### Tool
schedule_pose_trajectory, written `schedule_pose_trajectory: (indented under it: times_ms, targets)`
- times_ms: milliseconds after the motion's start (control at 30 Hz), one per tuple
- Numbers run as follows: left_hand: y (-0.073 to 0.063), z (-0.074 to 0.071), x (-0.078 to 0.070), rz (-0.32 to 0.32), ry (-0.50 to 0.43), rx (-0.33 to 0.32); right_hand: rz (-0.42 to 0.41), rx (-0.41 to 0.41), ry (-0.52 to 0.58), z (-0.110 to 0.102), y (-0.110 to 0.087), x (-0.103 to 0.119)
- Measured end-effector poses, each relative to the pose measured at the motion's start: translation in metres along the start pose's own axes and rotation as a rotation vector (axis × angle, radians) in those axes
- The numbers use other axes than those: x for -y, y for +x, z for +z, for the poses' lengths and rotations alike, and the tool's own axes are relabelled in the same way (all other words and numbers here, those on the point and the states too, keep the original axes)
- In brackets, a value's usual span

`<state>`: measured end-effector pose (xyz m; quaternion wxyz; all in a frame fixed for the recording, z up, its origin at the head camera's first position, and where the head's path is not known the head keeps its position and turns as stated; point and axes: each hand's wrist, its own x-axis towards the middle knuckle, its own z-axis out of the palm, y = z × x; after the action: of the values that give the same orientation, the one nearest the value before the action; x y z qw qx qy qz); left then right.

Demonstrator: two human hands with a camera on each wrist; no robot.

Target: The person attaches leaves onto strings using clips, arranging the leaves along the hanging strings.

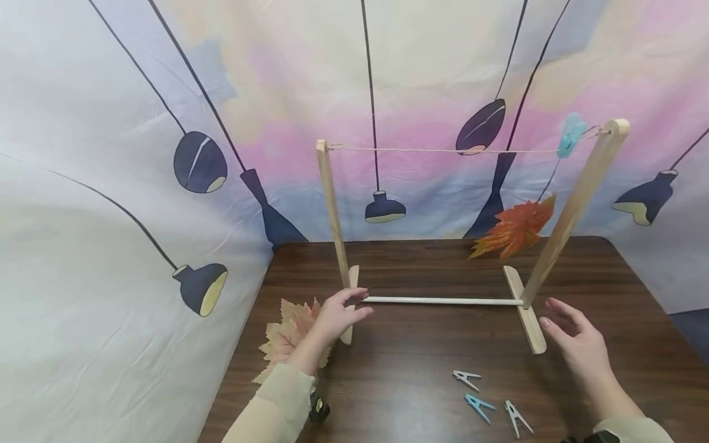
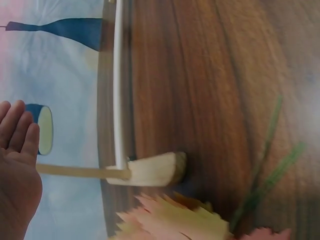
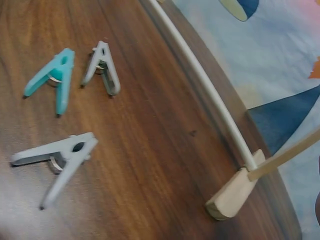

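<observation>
A small wooden drying rack stands on the table, with a white crossbar (image 1: pixel 443 301) low down and a string (image 1: pixel 421 149) between its posts. My left hand (image 1: pixel 338 317) is beside the foot of the left post (image 1: pixel 334 215); the left wrist view shows its fingers fairly straight. Near the right foot (image 1: pixel 526 314) is my right hand (image 1: pixel 581 344), fingers loosely bent around nothing. A light-blue clothespin (image 1: pixel 572 135) on the string holds an orange maple leaf (image 1: pixel 517 227) by its stem. Pale artificial leaves (image 1: pixel 282 338) lie under my left forearm, partly hidden.
At the front of the table lie a blue clothespin (image 3: pixel 62 75) and two grey clothespins (image 3: pixel 102 67), all loose. A cloth backdrop (image 1: pixel 310 61) printed with hanging lamps rises behind and to the left of the brown table (image 1: pixel 399 394).
</observation>
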<state>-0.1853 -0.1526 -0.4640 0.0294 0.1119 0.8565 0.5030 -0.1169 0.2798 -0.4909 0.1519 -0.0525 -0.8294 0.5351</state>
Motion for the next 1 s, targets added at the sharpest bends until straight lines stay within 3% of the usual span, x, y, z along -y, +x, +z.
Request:
schedule_pose_trajectory:
  times_ms: [200, 333, 633, 833, 1000]
  targets:
    - [-0.016, -0.005, 0.024, -0.038, 0.002, -0.028, -0.030, 0.040, -0.097, 0.011, -0.007, -0.004]
    - [-0.022, -0.009, 0.031, -0.040, -0.027, -0.018, -0.043, 0.079, -0.131, 0.015, -0.012, -0.004]
    - [-0.039, -0.017, 0.010, -0.026, -0.063, -0.059, -0.118, 0.134, -0.141, 0.020, -0.011, -0.007]
    - [-0.041, -0.018, 0.040, -0.053, -0.097, -0.044, -0.127, 0.161, -0.174, 0.023, -0.013, -0.008]
    - [-0.050, -0.029, 0.050, -0.102, 0.007, -0.052, -0.126, 0.225, -0.255, 0.024, -0.018, -0.012]
